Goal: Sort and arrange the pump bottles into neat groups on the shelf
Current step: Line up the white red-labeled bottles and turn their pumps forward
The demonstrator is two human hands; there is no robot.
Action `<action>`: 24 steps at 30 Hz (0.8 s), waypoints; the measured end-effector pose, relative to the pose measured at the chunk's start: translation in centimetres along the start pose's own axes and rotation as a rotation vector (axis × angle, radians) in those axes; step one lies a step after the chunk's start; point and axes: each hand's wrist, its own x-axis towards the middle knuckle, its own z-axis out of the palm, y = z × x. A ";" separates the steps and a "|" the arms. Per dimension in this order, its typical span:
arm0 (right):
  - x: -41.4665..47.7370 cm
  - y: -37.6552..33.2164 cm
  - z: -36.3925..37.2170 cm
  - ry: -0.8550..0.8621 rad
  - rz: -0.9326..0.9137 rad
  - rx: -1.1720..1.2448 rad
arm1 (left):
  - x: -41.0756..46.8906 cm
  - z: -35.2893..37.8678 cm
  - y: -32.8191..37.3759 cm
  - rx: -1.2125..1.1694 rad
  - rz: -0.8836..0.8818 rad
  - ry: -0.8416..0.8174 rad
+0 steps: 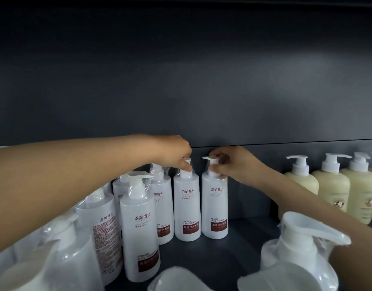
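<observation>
Two white keratin conditioner pump bottles stand upright side by side at the back of the dark shelf (239,244). My left hand (176,152) grips the pump top of the left bottle (187,206). My right hand (233,162) pinches the pump neck of the right bottle (215,206), whose nozzle points left. More of the same white bottles (138,227) in clear plastic wrap cluster to the left, one turned with its back label outward.
A row of cream-yellow pump bottles (330,192) stands at the back right. Wrapped white pump bottles (294,248) crowd the front right and bottom edge. The shelf above (201,91) hangs low over the pump tops. Bare shelf floor lies between the white and yellow groups.
</observation>
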 end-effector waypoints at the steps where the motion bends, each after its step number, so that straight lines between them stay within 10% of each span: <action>1: 0.0 -0.2 -0.3 -0.029 0.003 0.010 | 0.1 -0.2 0.1 0.009 -0.003 -0.013; 9: 1.1 -3.4 -3.6 -0.502 0.004 -0.476 | -1.6 -4.0 -0.1 0.109 -0.013 -0.119; 14: -0.6 -6.8 -5.5 -0.460 -0.011 -0.953 | -6.7 -7.4 -0.4 0.122 -0.144 -0.069; 24: -10.0 -12.6 -10.6 -0.296 -0.054 -0.921 | -22.2 -10.0 2.8 -0.091 -0.460 0.204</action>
